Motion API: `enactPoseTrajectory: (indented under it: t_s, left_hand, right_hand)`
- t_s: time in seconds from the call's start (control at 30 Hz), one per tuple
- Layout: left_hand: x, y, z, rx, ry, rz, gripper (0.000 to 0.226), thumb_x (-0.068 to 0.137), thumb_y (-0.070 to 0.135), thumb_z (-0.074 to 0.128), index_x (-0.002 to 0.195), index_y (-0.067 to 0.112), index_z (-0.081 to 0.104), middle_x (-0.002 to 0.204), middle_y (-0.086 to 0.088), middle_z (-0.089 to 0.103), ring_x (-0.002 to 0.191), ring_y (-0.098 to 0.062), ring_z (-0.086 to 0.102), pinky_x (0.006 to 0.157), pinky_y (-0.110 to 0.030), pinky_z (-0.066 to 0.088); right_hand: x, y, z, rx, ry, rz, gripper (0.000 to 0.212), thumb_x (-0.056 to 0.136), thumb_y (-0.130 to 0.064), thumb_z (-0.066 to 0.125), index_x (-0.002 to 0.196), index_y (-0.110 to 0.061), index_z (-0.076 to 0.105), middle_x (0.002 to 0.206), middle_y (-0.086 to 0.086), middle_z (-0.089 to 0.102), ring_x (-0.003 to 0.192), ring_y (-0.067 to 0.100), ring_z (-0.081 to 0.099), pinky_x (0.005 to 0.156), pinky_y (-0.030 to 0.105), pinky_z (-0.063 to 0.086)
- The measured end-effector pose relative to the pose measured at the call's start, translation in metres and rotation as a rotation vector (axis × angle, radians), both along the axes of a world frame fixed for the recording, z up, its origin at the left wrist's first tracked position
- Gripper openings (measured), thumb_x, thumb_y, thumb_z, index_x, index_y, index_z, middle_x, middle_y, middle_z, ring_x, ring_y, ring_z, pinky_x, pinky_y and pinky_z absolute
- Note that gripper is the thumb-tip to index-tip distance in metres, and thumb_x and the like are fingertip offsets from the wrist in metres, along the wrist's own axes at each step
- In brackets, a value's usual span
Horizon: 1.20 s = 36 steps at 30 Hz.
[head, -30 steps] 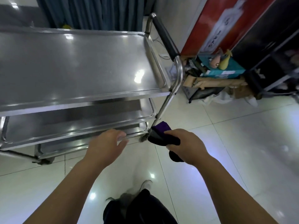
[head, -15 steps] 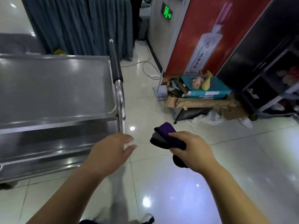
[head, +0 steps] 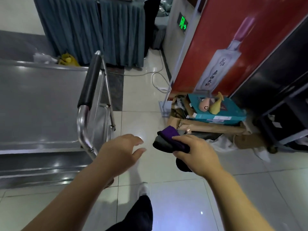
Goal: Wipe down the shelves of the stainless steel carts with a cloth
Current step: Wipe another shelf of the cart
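While the right hand (head: 196, 154) grips the bunched purple-and-grey cloth (head: 168, 140) over the floor, the steel cart (head: 41, 104) lies off to its left; the empty, loose-fingered left hand (head: 120, 152) hangs nearer the cart's handle (head: 90, 84).

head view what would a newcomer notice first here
The big red poster showing a pale bottle fills the upper right, with a teal box on the floor below it. The shiny stainless steel cart with its black-gripped handle takes up the left side. In the centre foreground the right hand grips a purple and grey cloth, and the left hand is open just to its left.
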<state>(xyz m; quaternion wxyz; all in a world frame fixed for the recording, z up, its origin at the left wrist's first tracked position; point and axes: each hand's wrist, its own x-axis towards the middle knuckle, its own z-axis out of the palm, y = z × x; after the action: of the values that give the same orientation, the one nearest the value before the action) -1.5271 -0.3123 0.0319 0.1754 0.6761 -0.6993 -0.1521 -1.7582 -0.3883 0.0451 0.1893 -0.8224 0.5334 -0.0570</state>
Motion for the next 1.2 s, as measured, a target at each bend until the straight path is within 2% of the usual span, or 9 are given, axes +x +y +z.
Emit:
enactPoseTrajectory:
  t_s: [0.2, 0.4, 0.57, 0.7, 0.83, 1.03, 1.2]
  left_hand:
    - [-0.001, -0.127, -0.011, 0.107, 0.064, 0.11, 0.035, 0.09, 0.05, 0.047, 0.119, 0.033, 0.056, 0.115, 0.014, 0.06, 0.101, -0.008, 0.057, 0.086, -0.031, 0.048]
    - [0.018, -0.219, -0.011, 0.127, 0.044, 0.21, 0.031, 0.089, 0.051, 0.048, 0.114, 0.034, 0.058, 0.108, 0.014, 0.06, 0.093, -0.007, 0.055, 0.074, -0.024, 0.041]
    - [0.05, -0.283, -0.011, 0.142, 0.012, 0.319, 0.035, 0.088, 0.053, 0.048, 0.115, 0.032, 0.058, 0.11, 0.013, 0.061, 0.085, -0.004, 0.053, 0.076, -0.024, 0.046]
    - [0.07, -0.343, -0.012, 0.144, -0.012, 0.405, 0.036, 0.088, 0.052, 0.048, 0.116, 0.032, 0.058, 0.112, 0.014, 0.061, 0.093, -0.005, 0.057, 0.075, -0.024, 0.044]
    - [0.094, -0.409, -0.01, 0.148, -0.009, 0.499, 0.035, 0.088, 0.051, 0.05, 0.115, 0.031, 0.059, 0.112, 0.012, 0.061, 0.096, -0.008, 0.058, 0.079, -0.028, 0.048]
    - [0.138, -0.492, -0.003, 0.192, -0.005, 0.658, 0.032, 0.088, 0.051, 0.048, 0.113, 0.033, 0.059, 0.112, 0.015, 0.06, 0.098, -0.007, 0.056, 0.083, -0.031, 0.049]
    - [0.18, -0.539, -0.009, 0.193, 0.033, 0.777, 0.031, 0.089, 0.051, 0.048, 0.113, 0.034, 0.059, 0.111, 0.017, 0.059, 0.096, -0.005, 0.055, 0.08, -0.028, 0.048]
  right_hand:
    - [-0.002, -0.126, 0.01, -0.039, 0.134, 0.09, 0.052, 0.08, -0.044, 0.063, 0.129, -0.044, 0.048, 0.128, -0.019, 0.054, 0.109, 0.012, 0.051, 0.079, 0.031, 0.042]
    - [0.011, -0.241, 0.011, 0.002, 0.098, 0.14, 0.049, 0.081, -0.04, 0.065, 0.128, -0.041, 0.052, 0.126, -0.017, 0.055, 0.106, 0.011, 0.051, 0.084, 0.035, 0.046]
    - [0.039, -0.328, -0.003, 0.073, 0.03, 0.193, 0.047, 0.082, -0.037, 0.065, 0.127, -0.038, 0.054, 0.122, -0.013, 0.057, 0.105, 0.012, 0.053, 0.086, 0.035, 0.046]
    - [0.074, -0.405, -0.014, 0.083, -0.001, 0.285, 0.044, 0.082, -0.037, 0.063, 0.126, -0.04, 0.054, 0.12, -0.016, 0.057, 0.105, 0.011, 0.053, 0.082, 0.031, 0.044]
    - [0.119, -0.493, -0.018, 0.051, -0.026, 0.405, 0.045, 0.081, -0.037, 0.065, 0.124, -0.039, 0.055, 0.119, -0.016, 0.059, 0.102, 0.013, 0.056, 0.083, 0.034, 0.047]
    - [0.197, -0.61, -0.009, 0.03, 0.042, 0.626, 0.044, 0.083, -0.039, 0.06, 0.127, -0.041, 0.052, 0.121, -0.017, 0.056, 0.102, 0.013, 0.053, 0.084, 0.035, 0.047]
    - [0.278, -0.676, -0.009, 0.011, 0.077, 0.787, 0.044, 0.083, -0.04, 0.059, 0.126, -0.043, 0.051, 0.12, -0.018, 0.056, 0.101, 0.011, 0.054, 0.082, 0.032, 0.047]
